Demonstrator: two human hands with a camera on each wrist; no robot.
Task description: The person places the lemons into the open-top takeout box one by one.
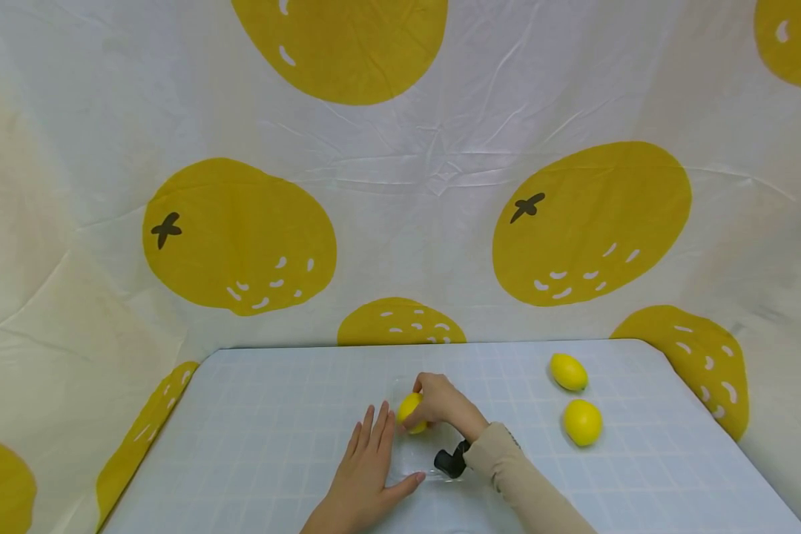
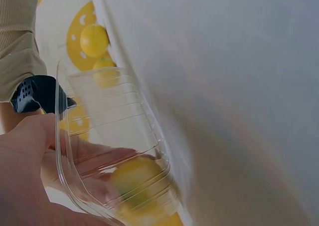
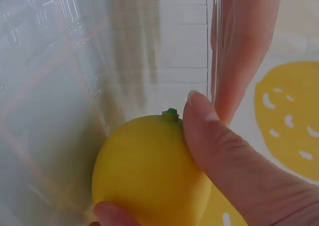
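Note:
My right hand (image 1: 446, 404) grips a yellow lemon (image 1: 409, 410) over the far end of a clear plastic container (image 1: 417, 454). The right wrist view has this lemon (image 3: 144, 171) with a green stem tip, between the thumb and a fingertip, inside the see-through walls. My left hand (image 1: 366, 475) lies along the container's left side, fingers straight and thumb spread toward its near edge. Through the clear wall (image 2: 109, 104), the left wrist view shows the held lemon blurred.
Two more lemons lie at the table's right: one farther back (image 1: 569, 372), one nearer (image 1: 582, 423). A black wrist camera (image 1: 450, 461) sits on the right wrist, over the container. Behind the light checked table (image 1: 260, 415) hangs a white cloth (image 1: 414, 222) with large yellow fruit prints.

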